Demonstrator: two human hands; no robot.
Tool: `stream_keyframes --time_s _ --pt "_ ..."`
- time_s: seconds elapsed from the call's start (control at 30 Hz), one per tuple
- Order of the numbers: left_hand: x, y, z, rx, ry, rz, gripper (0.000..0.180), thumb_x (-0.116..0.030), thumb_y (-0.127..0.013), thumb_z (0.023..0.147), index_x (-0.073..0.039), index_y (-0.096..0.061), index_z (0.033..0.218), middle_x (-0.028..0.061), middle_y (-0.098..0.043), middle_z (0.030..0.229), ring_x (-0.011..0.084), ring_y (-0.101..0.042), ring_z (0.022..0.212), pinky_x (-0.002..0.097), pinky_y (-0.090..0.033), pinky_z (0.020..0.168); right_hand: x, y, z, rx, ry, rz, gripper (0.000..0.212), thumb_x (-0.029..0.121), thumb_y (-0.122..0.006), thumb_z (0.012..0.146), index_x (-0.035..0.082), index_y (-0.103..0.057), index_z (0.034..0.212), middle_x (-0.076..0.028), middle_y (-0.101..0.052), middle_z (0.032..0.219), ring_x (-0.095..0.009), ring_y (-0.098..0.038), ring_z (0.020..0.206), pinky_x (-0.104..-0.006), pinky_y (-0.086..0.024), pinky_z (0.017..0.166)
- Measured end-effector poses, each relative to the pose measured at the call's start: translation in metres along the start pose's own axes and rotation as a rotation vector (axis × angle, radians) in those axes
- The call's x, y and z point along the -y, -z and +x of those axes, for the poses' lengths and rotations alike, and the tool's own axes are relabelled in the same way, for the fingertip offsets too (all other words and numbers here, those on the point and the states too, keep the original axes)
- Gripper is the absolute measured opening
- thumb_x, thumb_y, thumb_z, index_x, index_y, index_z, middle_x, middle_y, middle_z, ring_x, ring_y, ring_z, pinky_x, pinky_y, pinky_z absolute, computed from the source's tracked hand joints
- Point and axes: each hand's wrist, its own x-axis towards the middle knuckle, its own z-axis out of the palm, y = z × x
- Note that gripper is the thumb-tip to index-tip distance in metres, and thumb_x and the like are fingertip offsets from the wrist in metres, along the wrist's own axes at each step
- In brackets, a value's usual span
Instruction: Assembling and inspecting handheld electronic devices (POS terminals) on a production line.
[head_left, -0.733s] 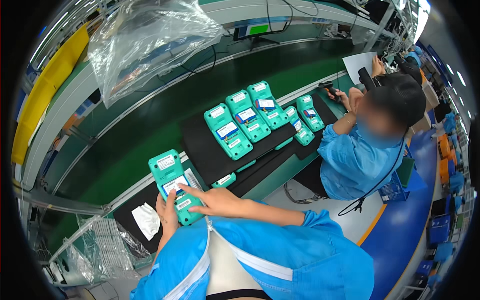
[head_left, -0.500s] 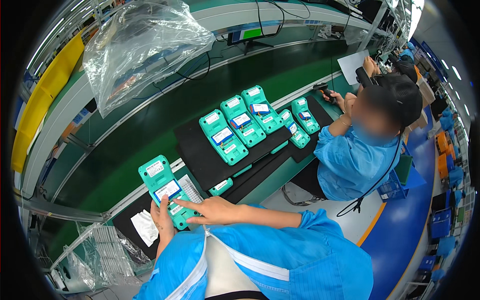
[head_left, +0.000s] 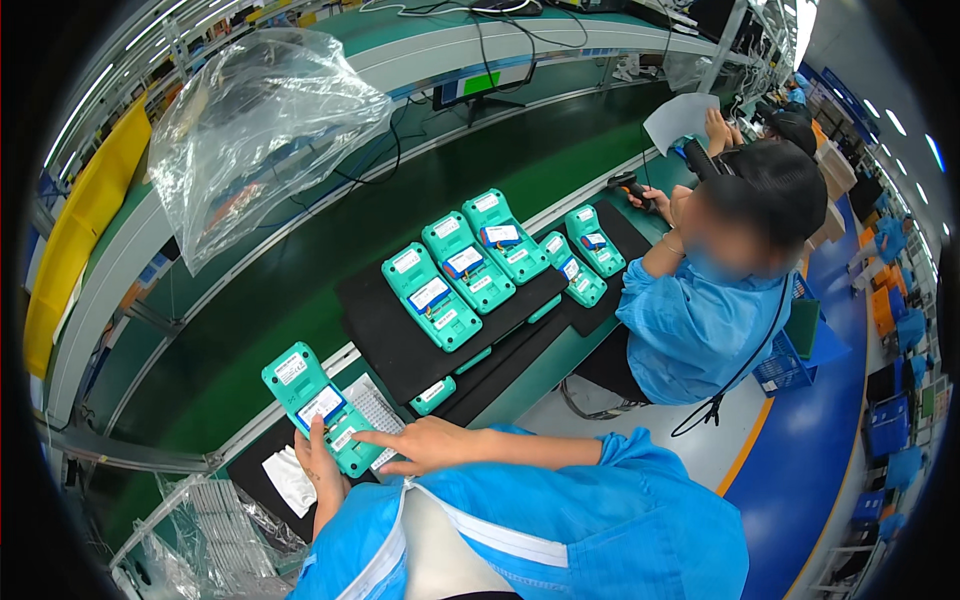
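Note:
A green handheld device (head_left: pixel 350 455) lies back side up in my left hand (head_left: pixel 318 468), whose fingers wrap its left edge with the thumb over the blue-and-white battery pack (head_left: pixel 322 405). My right hand (head_left: pixel 432 446) reaches in from the right. Its index finger stretches out to touch the device beside the small white label (head_left: pixel 343 440), and its thumb is apart, near the lower end. On a black mat (head_left: pixel 385 340) farther off lie several like devices (head_left: pixel 432 298), each with a battery pack in its back.
A sheet of white labels (head_left: pixel 372 402) lies beside the held device, a white cloth (head_left: pixel 290 482) left of my left hand. Clear plastic (head_left: pixel 270 130) hangs from the upper shelf. At right a co-worker in blue (head_left: pixel 700 310) holds a barcode scanner (head_left: pixel 630 188).
My right fingertip has slid from the battery's edge down to the small label. The view has shifted a little, and the held device sits slightly lower and farther left in it.

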Motion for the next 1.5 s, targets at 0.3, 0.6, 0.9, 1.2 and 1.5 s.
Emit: stream_keyframes --time_s 0.3,0.6,0.9,1.2,1.5 --pt "0.014 0.014 0.005 -0.040 -0.008 0.033 0.032 -0.019 -0.055 0.083 0.003 -0.048 0.105 0.0105 -0.056 0.092 0.0170 -0.056 0.078 0.0279 -0.045 0.068 -0.019 -0.017 0.001 -0.067 0.095 -0.001 0.057 0.032 -0.050 0.083 0.017 -0.025 0.131 -0.015 -0.054 0.054 -0.033 -0.054 0.049 -0.0418 -0.043 0.045" --pt "0.019 0.008 0.006 -0.011 0.020 0.057 0.029 -0.015 -0.054 0.083 0.005 -0.048 0.103 0.0124 -0.057 0.090 0.0172 -0.056 0.075 0.0272 -0.045 0.065 -0.012 -0.009 0.007 -0.029 0.021 0.083 0.072 0.024 -0.052 0.082 0.023 -0.006 0.137 -0.012 -0.051 0.051 -0.029 -0.052 0.044 -0.0372 -0.042 0.041" --pt "0.016 0.005 0.003 0.019 -0.008 0.071 0.030 -0.013 -0.053 0.083 0.007 -0.047 0.103 0.0134 -0.057 0.090 0.0180 -0.056 0.075 0.0273 -0.046 0.066 -0.011 -0.012 0.009 -0.010 -0.024 0.130 0.060 0.036 -0.048 0.084 0.017 -0.020 0.134 -0.014 -0.056 0.059 -0.032 -0.055 0.052 -0.0378 -0.044 0.047" --pt "0.026 0.013 0.010 0.037 0.014 0.068 0.031 -0.016 -0.055 0.082 0.007 -0.048 0.102 0.0142 -0.056 0.090 0.0184 -0.056 0.074 0.0272 -0.046 0.065 -0.008 -0.011 0.008 0.016 -0.002 0.085 0.059 0.039 -0.043 0.087 0.016 -0.017 0.135 -0.015 -0.055 0.060 -0.032 -0.055 0.055 -0.0390 -0.044 0.049" --pt "0.017 0.006 0.005 0.041 -0.004 0.065 0.030 -0.016 -0.055 0.082 0.006 -0.048 0.101 0.0135 -0.057 0.089 0.0185 -0.056 0.074 0.0282 -0.046 0.065 -0.013 -0.014 0.007 0.030 0.046 0.051 0.069 0.042 -0.045 0.085 0.016 -0.006 0.136 -0.016 -0.052 0.055 -0.032 -0.054 0.051 -0.0384 -0.043 0.048"
